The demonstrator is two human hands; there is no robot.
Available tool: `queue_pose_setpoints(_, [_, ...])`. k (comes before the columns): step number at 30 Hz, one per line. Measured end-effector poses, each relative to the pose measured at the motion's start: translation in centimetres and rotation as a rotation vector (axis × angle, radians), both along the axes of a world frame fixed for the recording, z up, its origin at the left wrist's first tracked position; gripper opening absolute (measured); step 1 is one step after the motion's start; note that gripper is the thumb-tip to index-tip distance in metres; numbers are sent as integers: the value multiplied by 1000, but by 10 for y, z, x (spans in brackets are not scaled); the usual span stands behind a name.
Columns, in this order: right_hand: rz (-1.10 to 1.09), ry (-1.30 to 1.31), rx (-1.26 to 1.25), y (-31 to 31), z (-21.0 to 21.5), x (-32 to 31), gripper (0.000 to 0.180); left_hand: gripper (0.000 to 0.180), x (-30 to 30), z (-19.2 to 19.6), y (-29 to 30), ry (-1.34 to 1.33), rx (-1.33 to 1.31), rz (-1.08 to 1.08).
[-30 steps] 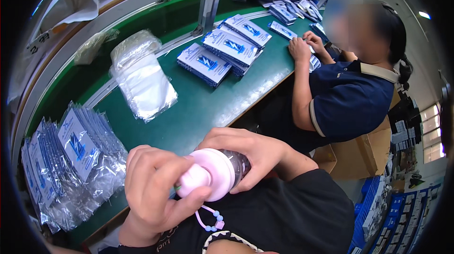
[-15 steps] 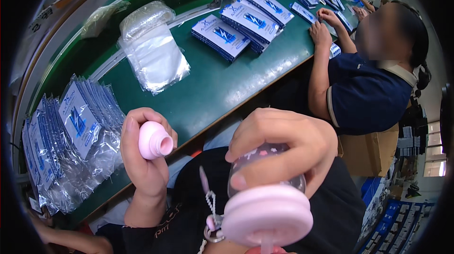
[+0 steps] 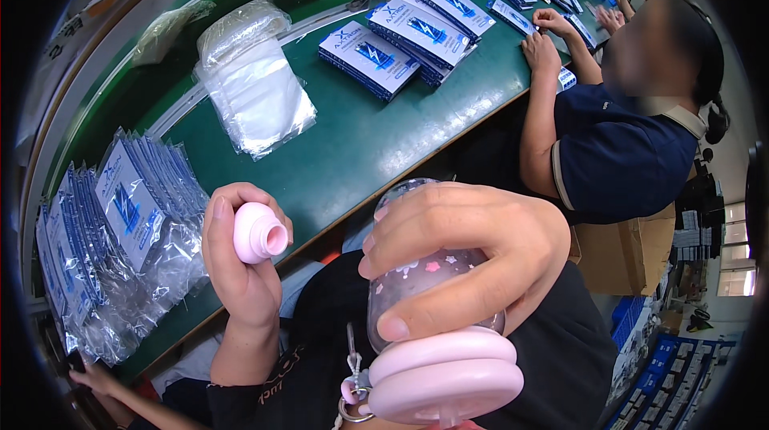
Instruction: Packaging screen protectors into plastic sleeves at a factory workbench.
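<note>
My left hand (image 3: pixel 244 270) is closed around a small, rounded pink cap (image 3: pixel 258 234) whose round opening faces right. In my right hand (image 3: pixel 489 246) is a clear drinking bottle (image 3: pixel 428 270) with pink and white star prints, gripped around its body. The bottle is tipped, its wide pink lid (image 3: pixel 444 378) and narrow spout toward the lower edge of the head view and its base away from me. A ring and cord (image 3: pixel 352 398) hang beside the lid. My fingers hide part of the bottle.
On the green table (image 3: pixel 360 166) lie clear plastic bags (image 3: pixel 260 94), stacks of blue-and-white flat boxes (image 3: pixel 372 54) and bagged boxes (image 3: pixel 132 198) at left. A co-worker (image 3: pixel 629 150) handles boxes at right, near a cardboard carton (image 3: pixel 621 258). Another person's arm (image 3: pixel 120 394) shows lower left.
The bottle and its lid have shifted slightly left, and more of the clear body and its base show past my right hand. My left hand still holds the cap, nearly unmoved.
</note>
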State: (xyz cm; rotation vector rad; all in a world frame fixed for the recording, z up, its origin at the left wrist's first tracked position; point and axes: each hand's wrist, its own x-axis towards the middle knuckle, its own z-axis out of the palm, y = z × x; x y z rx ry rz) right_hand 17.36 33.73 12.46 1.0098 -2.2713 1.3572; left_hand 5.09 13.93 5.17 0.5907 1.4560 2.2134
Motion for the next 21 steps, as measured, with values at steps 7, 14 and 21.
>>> queue_pose_setpoints(7, [-18,31,-20,-5,-7,-3,39,36,0,-4,1,-11,10,82])
queue_pose_setpoints(14, [100,-72,-76,0,-5,-7,60,37,-2,-2,6,9,-3,101])
queue_pose_setpoints(21, [225,-158,-95,-9,-14,-27,61,36,-13,-10,7,315,-183,235])
